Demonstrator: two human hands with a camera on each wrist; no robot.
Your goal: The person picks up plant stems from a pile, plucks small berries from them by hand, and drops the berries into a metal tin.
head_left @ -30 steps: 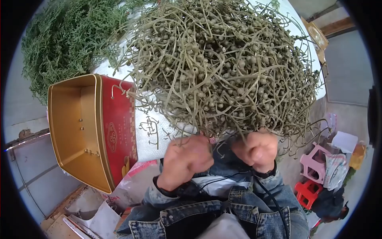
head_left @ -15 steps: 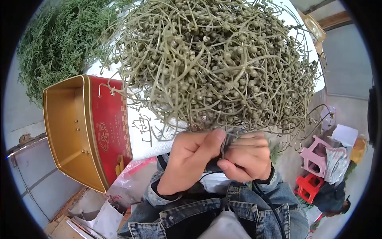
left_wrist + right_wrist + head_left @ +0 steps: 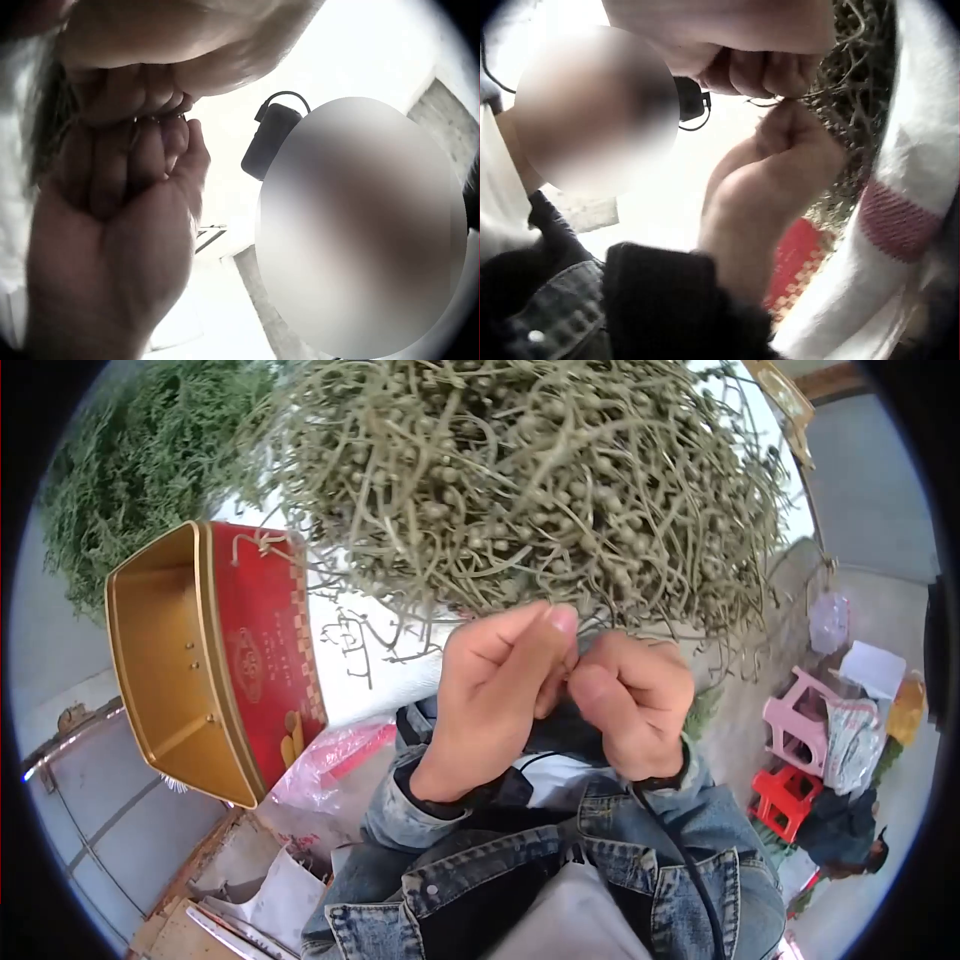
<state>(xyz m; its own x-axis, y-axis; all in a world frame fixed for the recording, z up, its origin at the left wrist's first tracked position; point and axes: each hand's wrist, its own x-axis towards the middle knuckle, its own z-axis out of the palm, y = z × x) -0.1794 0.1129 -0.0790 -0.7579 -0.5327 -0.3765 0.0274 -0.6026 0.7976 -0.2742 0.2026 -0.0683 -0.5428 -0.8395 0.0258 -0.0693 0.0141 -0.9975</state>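
A big tangled pile of green-brown stems with small round heads (image 3: 540, 490) lies on a white woven sack (image 3: 400, 685). Just below its near edge, the left hand (image 3: 490, 705) and right hand (image 3: 640, 705) meet with curled fingers. Their fingertips pinch a thin stem (image 3: 810, 95), seen between the hands in the right wrist view. Most of that stem is hidden by the fingers. The left wrist view has the left hand (image 3: 187, 41) above and the right hand (image 3: 112, 225) below, fingertips close together.
An open red and gold tin (image 3: 255, 650) lies on its side at the left, below feathery green foliage (image 3: 150, 480). Pink plastic wrap (image 3: 335, 765) hangs near it. At the right are a pink stool (image 3: 797, 720), a red stool (image 3: 785, 800) and another person (image 3: 840, 835).
Both hands have moved up toward the pile from lower positions; they were apart a second ago and came together. The pile and tin sit slightly higher in view.
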